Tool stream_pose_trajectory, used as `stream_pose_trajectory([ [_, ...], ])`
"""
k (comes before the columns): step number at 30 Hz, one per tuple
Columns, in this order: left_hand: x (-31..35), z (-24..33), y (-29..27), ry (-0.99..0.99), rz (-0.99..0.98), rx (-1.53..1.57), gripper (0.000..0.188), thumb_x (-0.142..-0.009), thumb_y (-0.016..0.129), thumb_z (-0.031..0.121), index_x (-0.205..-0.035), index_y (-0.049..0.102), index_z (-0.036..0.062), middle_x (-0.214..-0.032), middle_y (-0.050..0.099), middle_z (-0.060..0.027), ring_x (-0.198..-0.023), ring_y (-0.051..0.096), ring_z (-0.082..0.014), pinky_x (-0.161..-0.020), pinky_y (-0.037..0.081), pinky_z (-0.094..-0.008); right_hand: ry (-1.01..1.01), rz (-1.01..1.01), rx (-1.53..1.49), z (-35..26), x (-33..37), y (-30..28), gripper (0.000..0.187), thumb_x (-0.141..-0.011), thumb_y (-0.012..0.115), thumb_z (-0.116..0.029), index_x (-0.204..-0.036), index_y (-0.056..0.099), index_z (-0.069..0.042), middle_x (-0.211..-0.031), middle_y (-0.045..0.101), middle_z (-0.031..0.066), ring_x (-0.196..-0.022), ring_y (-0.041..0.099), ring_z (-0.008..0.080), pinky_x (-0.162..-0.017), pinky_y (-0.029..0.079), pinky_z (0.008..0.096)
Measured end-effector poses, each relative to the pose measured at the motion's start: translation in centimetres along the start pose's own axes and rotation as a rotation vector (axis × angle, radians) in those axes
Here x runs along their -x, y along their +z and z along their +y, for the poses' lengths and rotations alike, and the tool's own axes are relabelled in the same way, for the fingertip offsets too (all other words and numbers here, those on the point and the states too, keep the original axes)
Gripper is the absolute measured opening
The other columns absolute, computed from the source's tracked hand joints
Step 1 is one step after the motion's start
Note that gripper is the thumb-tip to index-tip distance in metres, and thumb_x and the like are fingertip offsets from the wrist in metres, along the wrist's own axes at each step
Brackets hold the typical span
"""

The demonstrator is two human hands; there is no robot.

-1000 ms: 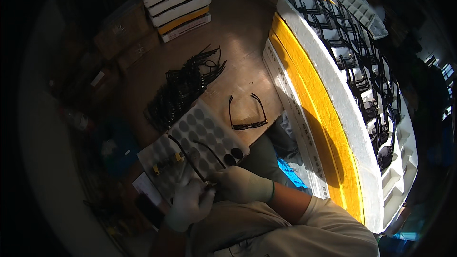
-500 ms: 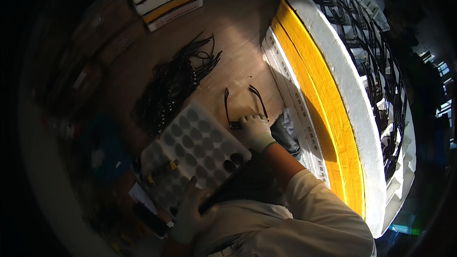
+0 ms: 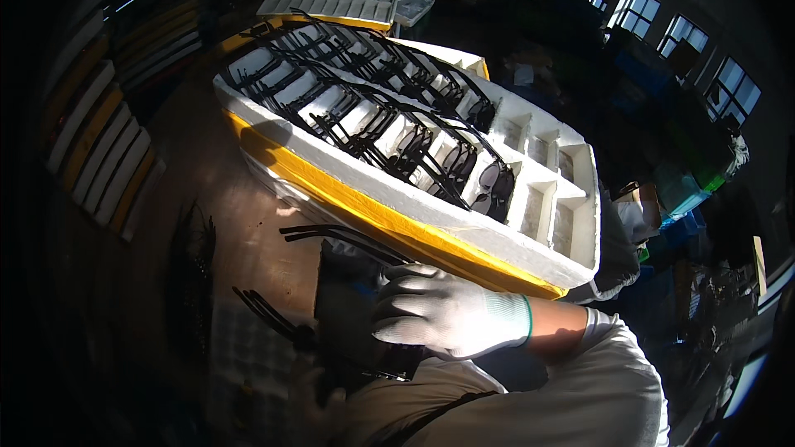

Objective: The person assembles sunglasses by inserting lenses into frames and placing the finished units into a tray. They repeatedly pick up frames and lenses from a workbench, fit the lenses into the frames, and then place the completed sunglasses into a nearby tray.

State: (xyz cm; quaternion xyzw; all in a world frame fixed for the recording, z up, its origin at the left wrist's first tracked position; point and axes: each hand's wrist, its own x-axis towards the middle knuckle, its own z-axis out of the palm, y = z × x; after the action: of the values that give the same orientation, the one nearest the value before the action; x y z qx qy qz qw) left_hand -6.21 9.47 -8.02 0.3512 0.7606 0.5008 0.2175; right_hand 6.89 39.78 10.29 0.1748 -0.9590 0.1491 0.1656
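Note:
My right hand (image 3: 451, 310), in a white knit glove with a green cuff, is closed around a small stack of black eyeglasses (image 3: 352, 240). Their long temple arms point away to the left, and part of the frames shows below my fingers. Down in deep shadow, my left hand (image 3: 319, 401) is near the lower end of the glasses; its fingers are too dark to read. A white foam tray (image 3: 542, 236) just beyond my right hand carries rows of black eyeglasses in its compartments, with several compartments at its right end unfilled.
Yellow-edged foam trays (image 3: 389, 248) are stacked under the filled one. More compartment trays (image 3: 339, 0) stand behind. At the left are stacked white and yellow trays (image 3: 108, 157), a dark pile of glasses (image 3: 192, 273) on the brown table (image 3: 257, 240), and a shaded sheet with round spots (image 3: 248, 352).
My view has swung right and up toward the filled tray. The right hand has lifted the eyeglasses off the table and brought them close to me.

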Motion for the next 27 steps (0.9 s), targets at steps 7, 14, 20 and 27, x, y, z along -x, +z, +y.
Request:
stream_pose_trajectory([
  [7, -1.7, 5.5, 3.1, 0.221, -0.081, -0.234, 0.047, -0.086, 0.073, 0.025, -0.123, 0.065, -0.0033, -0.135, 0.06, -0.027, -0.121, 0.061, -0.041, -0.102, 0.05, -0.0496, 0.276, 0.067, 0.486, 5.9, 6.6, -18.5, 0.04, -0.072, 0.064, 0.011, -0.11, 0.062, 0.001, -0.106, 0.062, 0.0189, -0.1, 0.061, 0.0397, -0.086, 0.052, 0.0454],
  [14, -2.7, 8.6, 7.6, 0.296, -0.185, -0.098, 0.046, -0.087, 0.076, 0.014, -0.129, 0.063, -0.0006, -0.154, 0.046, -0.0293, -0.142, 0.047, -0.0433, -0.117, 0.041, -0.0474, 0.589, -0.165, 0.551, 17.7, 14.7, -19.0, 0.034, -0.09, 0.062, -0.007, -0.124, 0.064, -0.011, -0.123, 0.064, 0.0168, -0.117, 0.062, 0.0383, -0.099, 0.051, 0.0452],
  [20, -3.7, 9.3, 10.2, 0.262, -0.189, -0.196, 0.048, -0.086, 0.076, 0.015, -0.129, 0.062, -0.0007, -0.151, 0.047, -0.0317, -0.14, 0.048, -0.0453, -0.117, 0.04, -0.0491, 0.503, -0.367, 0.616, 23.7, 15.3, -18.3, 0.04, -0.088, 0.065, -0.008, -0.127, 0.061, -0.016, -0.142, 0.056, 0.0152, -0.123, 0.061, 0.037, -0.101, 0.052, 0.0441],
  [27, -5.9, 11.4, 12.7, 0.209, -0.272, -0.202, 0.048, -0.089, 0.075, 0.022, -0.129, 0.063, -0.0015, -0.149, 0.049, -0.0311, -0.137, 0.051, -0.0445, -0.112, 0.046, -0.0451, 0.422, -0.43, 0.743, 27.3, 16.7, -18.0, 0.035, -0.091, 0.063, -0.012, -0.123, 0.066, -0.025, -0.141, 0.061, 0.0094, -0.12, 0.065, 0.0324, -0.097, 0.056, 0.0424],
])
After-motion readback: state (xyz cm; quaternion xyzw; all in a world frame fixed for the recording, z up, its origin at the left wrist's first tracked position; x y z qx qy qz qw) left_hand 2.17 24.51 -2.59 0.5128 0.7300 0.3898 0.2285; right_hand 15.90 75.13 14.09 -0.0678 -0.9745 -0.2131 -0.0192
